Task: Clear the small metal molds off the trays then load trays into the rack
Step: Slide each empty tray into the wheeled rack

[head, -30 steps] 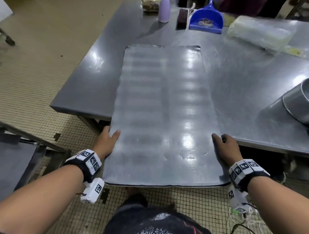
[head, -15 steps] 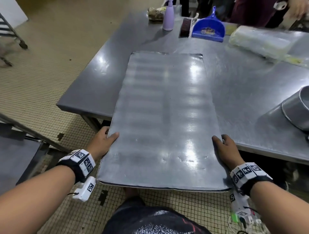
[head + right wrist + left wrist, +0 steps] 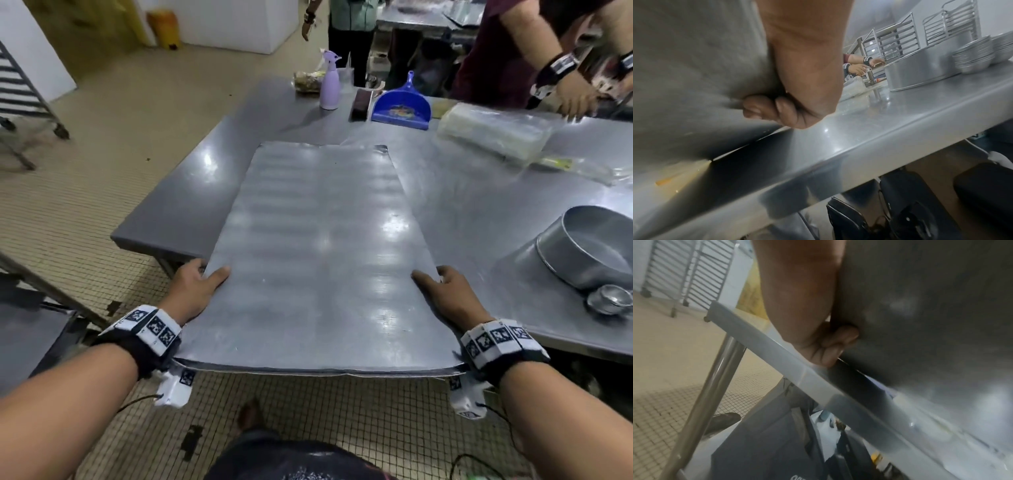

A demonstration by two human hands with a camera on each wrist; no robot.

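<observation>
Tray [image 3: 318,260]: bare of molds, near end past the table [image 3: 479,212] edge, far end over it.
Left hand [image 3: 193,286]: thumb on top, fingers [image 3: 840,339] curled beneath, clamping the rim.
Right hand [image 3: 448,294]: same grip.
Advice: keep your tray level; turn toward the rack [image 3: 20,85] before walking.

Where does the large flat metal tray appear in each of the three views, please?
Head: the large flat grey metal tray fills the centre, near end overhanging the steel table.
Left wrist: its dark underside fills the upper right, the left hand beside it.
Right wrist: its underside fills the upper left, next to the right hand.
Shared landmark: the table's front edge.
</observation>
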